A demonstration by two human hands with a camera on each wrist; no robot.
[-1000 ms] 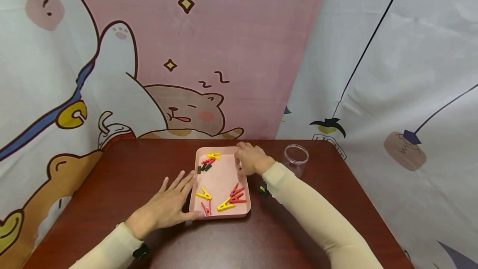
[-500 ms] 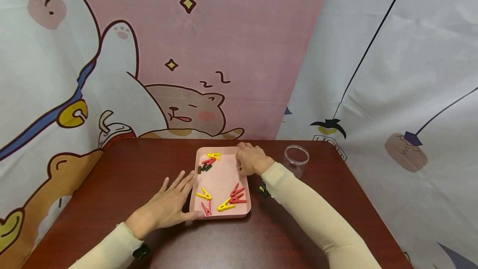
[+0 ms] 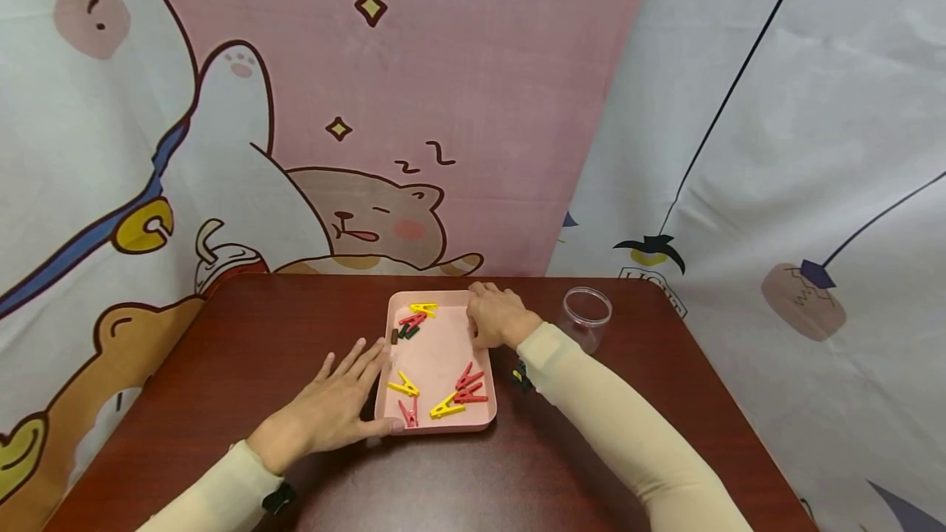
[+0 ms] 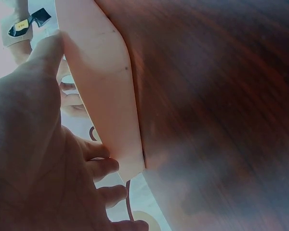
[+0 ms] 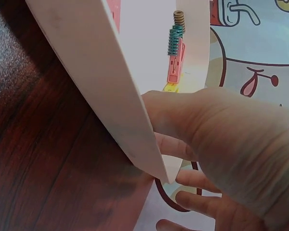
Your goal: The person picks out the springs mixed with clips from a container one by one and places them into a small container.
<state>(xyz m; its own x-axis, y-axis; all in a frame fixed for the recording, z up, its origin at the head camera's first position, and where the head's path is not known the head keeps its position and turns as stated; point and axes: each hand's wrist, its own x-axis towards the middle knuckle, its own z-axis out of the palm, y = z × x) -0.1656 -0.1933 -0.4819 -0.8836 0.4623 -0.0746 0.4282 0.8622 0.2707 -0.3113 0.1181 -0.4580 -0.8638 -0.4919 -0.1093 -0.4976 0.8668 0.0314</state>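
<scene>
One pink tray (image 3: 436, 358) on a brown table (image 3: 414, 483), containing three yellow clothespins (image 3: 447, 408), four red clothespins (image 3: 471, 395) and, far left, small springs (image 5: 173, 41). Left hand (image 3: 328, 401): fingers spread, nearly straight, grasping nothing, along the tray's left edge. Right hand (image 3: 500, 315): fingers slightly bent at the far right corner, grip indeterminable; clear jar (image 3: 586, 318) to its right.

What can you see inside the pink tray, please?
The pink tray holds red clothespins, yellow clothespins, green springs and a brown spring. The right hand covers its far right corner; anything beneath is hidden.
</scene>
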